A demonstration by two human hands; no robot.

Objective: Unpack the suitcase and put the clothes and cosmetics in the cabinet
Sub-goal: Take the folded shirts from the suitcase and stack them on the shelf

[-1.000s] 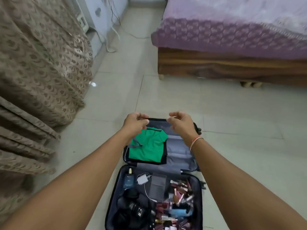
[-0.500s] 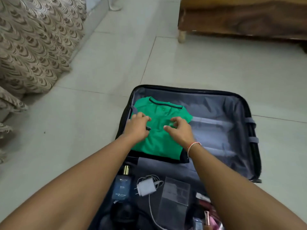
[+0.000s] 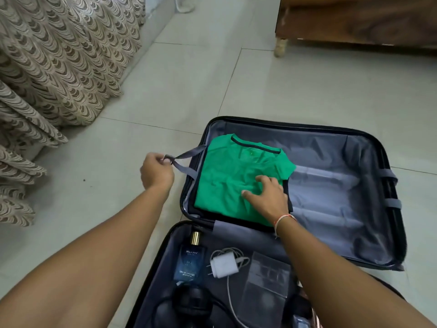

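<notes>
While the left hand (image 3: 156, 171) pinches the end of the grey strap (image 3: 186, 162) between curled fingers and thumb, it holds that strap out past the left rim of the suitcase (image 3: 378, 143), over the floor (image 3: 118, 209). The right hand (image 3: 267, 197) lies on the folded green shirt (image 3: 231, 183), fingers spread and slightly bent, pressing the cloth without closing round it. The shirt sits in the left part of the far half of the open suitcase, on top of a dark garment.

Half a second ago both hands were together over the middle of the shirt; since then the left one has moved out to the side, taking the strap with it, and the right has stayed on the cloth.

Both forearms reach forward from the bottom of the view, the left angled outward, the right crossing the near half. A thread band (image 3: 283, 218) circles the right wrist. In the near half lie a blue cologne bottle (image 3: 190, 261), a white charger (image 3: 223, 263) with its cable, and a clear plastic pouch (image 3: 267, 278).
</notes>
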